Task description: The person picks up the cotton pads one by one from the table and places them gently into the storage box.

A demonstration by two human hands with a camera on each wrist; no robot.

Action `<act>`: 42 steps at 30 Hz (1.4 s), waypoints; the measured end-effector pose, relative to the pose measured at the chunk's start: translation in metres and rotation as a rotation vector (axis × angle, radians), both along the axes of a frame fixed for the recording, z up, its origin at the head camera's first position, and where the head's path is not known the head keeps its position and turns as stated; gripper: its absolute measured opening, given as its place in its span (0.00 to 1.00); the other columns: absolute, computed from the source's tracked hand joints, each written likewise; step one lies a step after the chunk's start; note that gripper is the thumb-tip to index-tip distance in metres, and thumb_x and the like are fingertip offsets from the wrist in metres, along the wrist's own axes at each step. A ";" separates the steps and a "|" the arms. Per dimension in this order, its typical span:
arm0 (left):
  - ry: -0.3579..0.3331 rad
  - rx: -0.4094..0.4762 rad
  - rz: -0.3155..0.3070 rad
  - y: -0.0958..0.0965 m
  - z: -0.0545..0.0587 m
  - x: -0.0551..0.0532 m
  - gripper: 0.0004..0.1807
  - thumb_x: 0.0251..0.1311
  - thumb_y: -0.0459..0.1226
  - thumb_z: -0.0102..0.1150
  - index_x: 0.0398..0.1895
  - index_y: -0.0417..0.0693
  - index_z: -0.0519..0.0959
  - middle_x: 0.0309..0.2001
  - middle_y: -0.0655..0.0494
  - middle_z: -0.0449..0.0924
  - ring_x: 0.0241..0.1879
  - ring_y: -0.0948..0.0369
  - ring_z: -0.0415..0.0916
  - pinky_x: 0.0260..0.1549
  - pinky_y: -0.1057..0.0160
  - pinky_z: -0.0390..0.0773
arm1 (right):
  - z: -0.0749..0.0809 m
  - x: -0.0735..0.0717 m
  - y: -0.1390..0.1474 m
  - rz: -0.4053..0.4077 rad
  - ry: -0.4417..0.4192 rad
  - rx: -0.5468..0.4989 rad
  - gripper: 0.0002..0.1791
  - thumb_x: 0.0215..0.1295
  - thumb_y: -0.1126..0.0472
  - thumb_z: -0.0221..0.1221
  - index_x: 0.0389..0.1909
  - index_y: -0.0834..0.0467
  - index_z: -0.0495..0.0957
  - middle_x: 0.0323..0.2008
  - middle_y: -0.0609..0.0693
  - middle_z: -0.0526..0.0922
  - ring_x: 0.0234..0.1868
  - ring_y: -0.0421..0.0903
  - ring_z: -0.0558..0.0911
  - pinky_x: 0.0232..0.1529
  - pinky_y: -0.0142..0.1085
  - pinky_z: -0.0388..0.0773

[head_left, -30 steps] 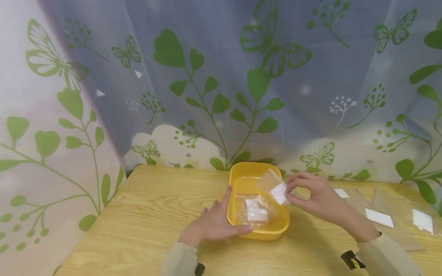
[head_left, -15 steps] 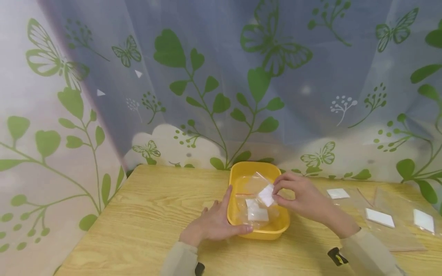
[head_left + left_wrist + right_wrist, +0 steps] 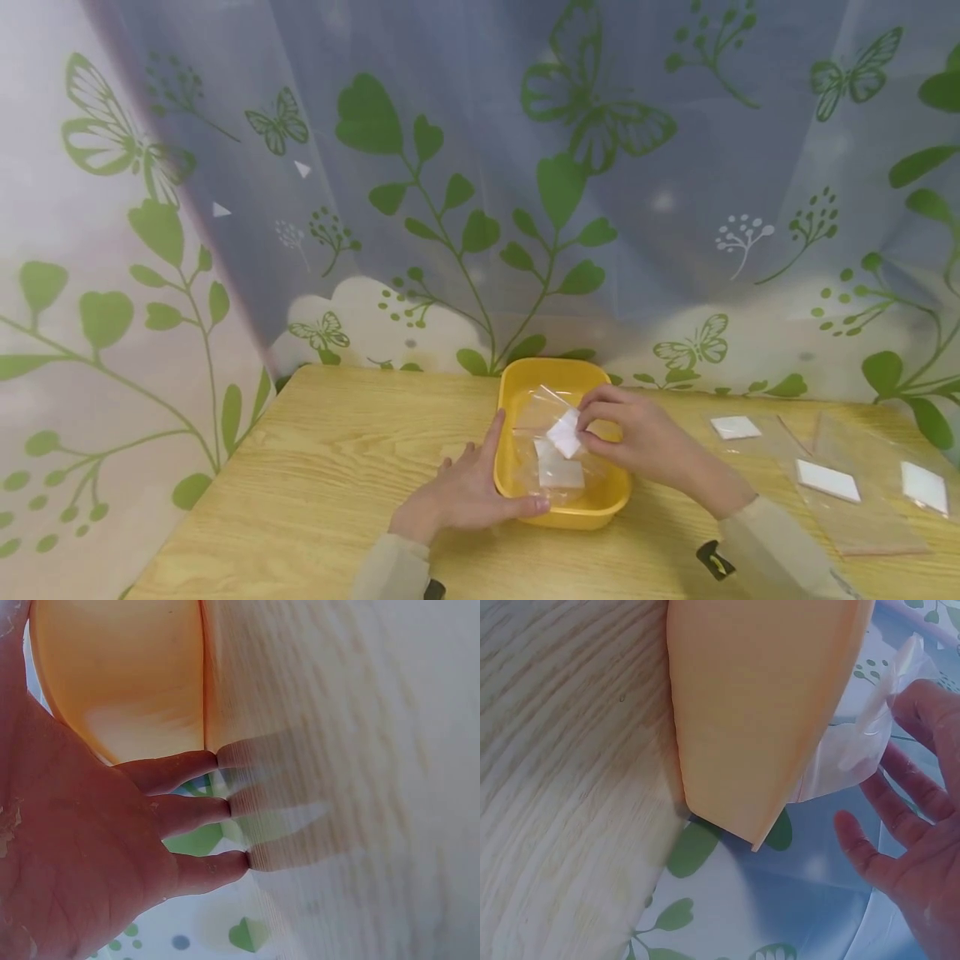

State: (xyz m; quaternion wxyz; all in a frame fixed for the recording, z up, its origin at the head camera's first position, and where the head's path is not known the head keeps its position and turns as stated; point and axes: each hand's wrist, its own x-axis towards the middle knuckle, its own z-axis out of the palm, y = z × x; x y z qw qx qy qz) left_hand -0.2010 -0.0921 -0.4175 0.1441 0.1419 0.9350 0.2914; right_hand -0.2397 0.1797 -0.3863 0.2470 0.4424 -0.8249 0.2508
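My right hand (image 3: pixel 637 429) pinches a small clear plastic bag (image 3: pixel 855 750) with a white square (image 3: pixel 564 433) in it, between thumb and fingertips, over a yellow plastic bin (image 3: pixel 555 368). Inside the bin lies another clear bag with white pieces (image 3: pixel 561 472), partly overlapped by the held one. My left hand (image 3: pixel 468 496) rests against the bin's near left corner, index finger along the left side and thumb over the front rim. In the left wrist view, three straight fingers (image 3: pixel 195 814) of that hand reach down to the wooden table beside the bin (image 3: pixel 127 667).
Several clear zip bags with white pieces lie on the table's right side, among them one with a white rectangle (image 3: pixel 827 481) and one with a white square (image 3: pixel 924 487). A curtain (image 3: pixel 435 275) with green leaves and butterflies hangs behind the wooden table (image 3: pixel 337 450).
My right hand has moved left and a little down with the pinched bag, from the bin's right rim to above its middle. My left hand has stayed at the bin's corner.
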 end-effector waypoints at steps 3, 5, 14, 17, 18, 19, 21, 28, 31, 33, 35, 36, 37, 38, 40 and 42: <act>0.001 0.004 0.001 0.000 -0.001 0.000 0.69 0.50 0.77 0.58 0.84 0.65 0.28 0.79 0.40 0.60 0.79 0.36 0.52 0.76 0.30 0.49 | 0.000 -0.001 -0.001 -0.009 -0.005 0.021 0.12 0.53 0.69 0.74 0.30 0.49 0.83 0.40 0.43 0.84 0.42 0.41 0.82 0.44 0.39 0.86; 0.002 0.007 0.000 0.000 -0.001 0.000 0.69 0.50 0.77 0.59 0.84 0.65 0.28 0.79 0.41 0.60 0.79 0.36 0.52 0.76 0.29 0.49 | 0.000 -0.002 -0.001 -0.021 -0.010 0.050 0.11 0.54 0.68 0.74 0.30 0.49 0.84 0.41 0.43 0.85 0.43 0.41 0.83 0.45 0.40 0.86; -0.005 0.008 0.005 0.000 -0.004 -0.003 0.70 0.49 0.77 0.58 0.84 0.66 0.28 0.79 0.41 0.60 0.79 0.37 0.52 0.76 0.29 0.48 | -0.004 -0.005 -0.002 0.012 0.048 0.166 0.11 0.51 0.66 0.76 0.31 0.48 0.86 0.42 0.46 0.87 0.42 0.45 0.85 0.44 0.46 0.84; -0.007 0.005 0.006 0.000 -0.004 -0.003 0.70 0.49 0.78 0.58 0.83 0.66 0.28 0.79 0.40 0.60 0.79 0.37 0.52 0.76 0.30 0.47 | -0.004 -0.005 -0.002 -0.011 0.039 0.214 0.08 0.54 0.62 0.75 0.31 0.47 0.87 0.43 0.45 0.87 0.43 0.45 0.85 0.44 0.48 0.82; -0.007 0.004 0.007 0.001 -0.004 -0.003 0.70 0.49 0.78 0.58 0.83 0.66 0.28 0.78 0.40 0.60 0.79 0.37 0.52 0.76 0.30 0.47 | -0.004 -0.005 -0.002 -0.020 0.031 0.230 0.07 0.56 0.61 0.74 0.31 0.46 0.87 0.43 0.45 0.87 0.44 0.45 0.85 0.44 0.49 0.81; -0.008 0.003 0.008 0.001 -0.004 -0.003 0.70 0.49 0.78 0.58 0.83 0.66 0.28 0.78 0.40 0.60 0.79 0.37 0.52 0.76 0.30 0.47 | -0.004 -0.005 -0.002 -0.028 0.022 0.244 0.05 0.58 0.60 0.74 0.31 0.46 0.87 0.44 0.45 0.87 0.44 0.45 0.85 0.45 0.49 0.81; -0.004 0.003 0.007 0.000 -0.004 -0.002 0.70 0.49 0.77 0.59 0.84 0.66 0.28 0.78 0.39 0.61 0.79 0.37 0.52 0.76 0.30 0.48 | -0.005 -0.005 -0.002 -0.042 0.009 0.266 0.04 0.59 0.58 0.73 0.32 0.46 0.88 0.44 0.45 0.87 0.44 0.45 0.85 0.45 0.50 0.81; -0.003 0.000 -0.002 0.000 -0.003 -0.001 0.70 0.50 0.77 0.58 0.83 0.66 0.26 0.78 0.40 0.60 0.79 0.36 0.51 0.76 0.29 0.48 | -0.007 -0.007 -0.001 -0.079 -0.032 0.290 0.09 0.55 0.64 0.74 0.34 0.49 0.87 0.45 0.48 0.87 0.46 0.48 0.85 0.47 0.51 0.83; 0.000 0.001 -0.001 0.001 -0.002 -0.001 0.70 0.50 0.77 0.58 0.83 0.66 0.26 0.79 0.40 0.59 0.79 0.37 0.51 0.76 0.30 0.47 | -0.007 -0.006 0.000 -0.093 -0.054 0.291 0.10 0.55 0.65 0.74 0.36 0.51 0.87 0.45 0.49 0.87 0.46 0.49 0.86 0.48 0.50 0.84; 0.002 0.001 0.001 0.001 -0.002 -0.001 0.70 0.50 0.77 0.58 0.83 0.66 0.26 0.79 0.40 0.60 0.79 0.37 0.51 0.76 0.30 0.47 | -0.007 -0.006 0.002 -0.099 -0.066 0.285 0.10 0.56 0.65 0.73 0.37 0.51 0.87 0.45 0.48 0.87 0.46 0.49 0.86 0.49 0.50 0.84; 0.003 0.005 0.001 0.001 -0.003 -0.002 0.70 0.50 0.77 0.59 0.83 0.66 0.26 0.78 0.40 0.60 0.79 0.37 0.51 0.76 0.30 0.48 | -0.007 -0.005 0.003 -0.105 -0.067 0.271 0.10 0.56 0.64 0.73 0.38 0.51 0.87 0.45 0.47 0.86 0.46 0.49 0.86 0.49 0.49 0.85; 0.003 0.005 0.001 0.000 -0.002 -0.002 0.70 0.50 0.77 0.59 0.83 0.66 0.26 0.78 0.40 0.60 0.79 0.37 0.51 0.76 0.29 0.48 | -0.007 -0.005 0.004 -0.107 -0.066 0.260 0.10 0.57 0.64 0.73 0.38 0.50 0.87 0.45 0.47 0.86 0.46 0.49 0.86 0.49 0.49 0.85; 0.002 0.007 0.000 0.000 -0.003 -0.002 0.70 0.50 0.77 0.59 0.83 0.66 0.26 0.78 0.39 0.60 0.79 0.37 0.51 0.76 0.29 0.48 | -0.007 -0.004 0.005 -0.104 -0.064 0.242 0.09 0.57 0.64 0.73 0.38 0.51 0.87 0.44 0.46 0.86 0.46 0.48 0.86 0.49 0.48 0.85; 0.001 0.008 0.000 0.000 -0.003 -0.002 0.70 0.50 0.77 0.59 0.83 0.66 0.26 0.78 0.39 0.61 0.79 0.37 0.51 0.76 0.29 0.48 | -0.008 -0.004 0.005 -0.097 -0.062 0.219 0.09 0.57 0.64 0.73 0.38 0.51 0.87 0.44 0.46 0.86 0.45 0.48 0.86 0.49 0.48 0.85; -0.002 0.008 0.000 0.000 -0.003 -0.002 0.70 0.49 0.76 0.59 0.83 0.67 0.26 0.78 0.39 0.61 0.79 0.37 0.52 0.76 0.30 0.48 | -0.009 -0.002 0.007 -0.085 -0.058 0.167 0.09 0.57 0.63 0.73 0.39 0.51 0.87 0.44 0.46 0.87 0.46 0.47 0.85 0.49 0.47 0.85; -0.005 0.003 0.002 0.000 -0.004 -0.001 0.70 0.49 0.77 0.59 0.83 0.67 0.26 0.77 0.38 0.62 0.79 0.37 0.52 0.76 0.30 0.48 | -0.010 0.000 0.010 -0.077 -0.056 0.117 0.10 0.56 0.63 0.73 0.39 0.52 0.87 0.44 0.46 0.87 0.46 0.46 0.85 0.48 0.46 0.85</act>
